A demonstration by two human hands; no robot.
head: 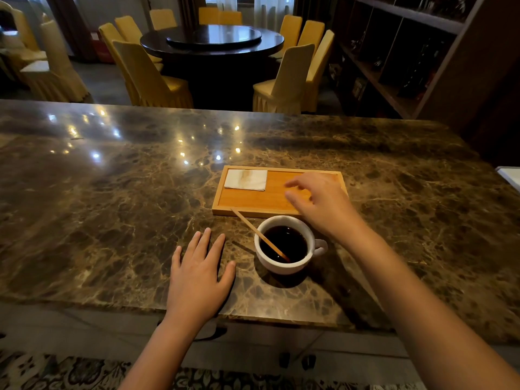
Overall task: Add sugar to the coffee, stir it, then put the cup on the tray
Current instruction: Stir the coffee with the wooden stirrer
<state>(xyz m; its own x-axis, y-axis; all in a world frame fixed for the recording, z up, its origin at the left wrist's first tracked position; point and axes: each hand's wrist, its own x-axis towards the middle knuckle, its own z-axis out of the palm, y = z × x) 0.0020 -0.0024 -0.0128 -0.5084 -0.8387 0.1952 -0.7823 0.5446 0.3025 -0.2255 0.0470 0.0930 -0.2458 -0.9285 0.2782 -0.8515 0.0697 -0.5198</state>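
Note:
A white cup [284, 266] of dark coffee stands on the marble counter, handle to the right. A thin wooden stir stick [254, 229] leans in it, its top end pointing up-left over the tray's front edge. Just behind the cup lies a wooden tray [253, 201] with a white folded napkin [246, 180] in its far left corner. My right hand [318, 204] hovers over the tray's right half, fingers apart and curled, holding nothing that I can see. My left hand [197, 274] lies flat on the counter to the left of the cup.
The brown marble counter [112, 192] stretches wide to the left and far side. Its near edge runs just under my wrists. A white object [510, 175] shows at the right edge. Beyond the counter stand a dark round table, yellow chairs and dark shelving.

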